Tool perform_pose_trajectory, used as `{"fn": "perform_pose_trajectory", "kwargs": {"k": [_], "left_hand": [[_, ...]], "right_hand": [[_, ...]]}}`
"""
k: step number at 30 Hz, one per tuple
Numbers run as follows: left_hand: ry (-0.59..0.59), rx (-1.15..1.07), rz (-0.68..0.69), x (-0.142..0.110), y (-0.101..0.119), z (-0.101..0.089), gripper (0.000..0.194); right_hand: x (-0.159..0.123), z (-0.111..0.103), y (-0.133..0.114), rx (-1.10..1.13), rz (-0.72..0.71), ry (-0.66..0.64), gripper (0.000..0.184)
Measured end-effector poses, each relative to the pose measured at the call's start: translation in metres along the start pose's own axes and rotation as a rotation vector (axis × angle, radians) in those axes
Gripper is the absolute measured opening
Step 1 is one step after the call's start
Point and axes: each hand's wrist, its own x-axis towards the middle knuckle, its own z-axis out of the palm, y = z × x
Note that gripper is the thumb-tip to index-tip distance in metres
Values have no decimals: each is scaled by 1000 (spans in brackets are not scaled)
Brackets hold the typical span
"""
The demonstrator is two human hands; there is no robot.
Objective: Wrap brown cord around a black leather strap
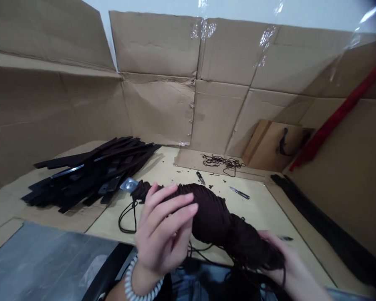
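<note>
A thick bundle of dark brown cords (216, 217) lies across the near edge of the table. My left hand (163, 234), with a white bead bracelet on the wrist, is raised in front of the bundle's left part with its fingers curled round it. My right hand (288, 259) grips the bundle's lower right end, where loose cords wrap over the fingers. A loop of cord (127, 217) hangs from the bundle's left end.
A heap of flat black strips (90, 175) lies at the left. A small metal plate (130, 184), two small knives or snips (240, 192) and loose cord scraps (222, 161) lie on the cardboard-covered table. Cardboard walls surround it; a red bar (341, 113) leans at right.
</note>
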Motion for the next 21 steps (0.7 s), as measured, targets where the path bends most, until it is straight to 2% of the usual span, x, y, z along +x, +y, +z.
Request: {"fn": "perform_pose_trajectory", "kwargs": {"k": [2,4,7,9,12,17,21], "left_hand": [[100,-37,9,-10,-2,-1,29],[146,-103,-54,-22,-1,-1,32],[74,-228,-202,-36,1,3,36],[27,-264,-235,-41,1,6,34],[32,-243,-232,-45,1,7,31],[-4,-293,-257,-49,4,8,31],[79,-283,-371,-53,4,12,30]], "right_hand": [[1,9,-9,163,49,-91,57],[-2,14,-20,281,130,-217,68],[-11,12,-40,416,291,-378,83],[-16,10,-51,519,361,-396,89],[-20,9,-60,638,410,-397,97],[-21,8,-64,871,434,-453,85],[-26,6,-52,1091,486,-465,72]]}}
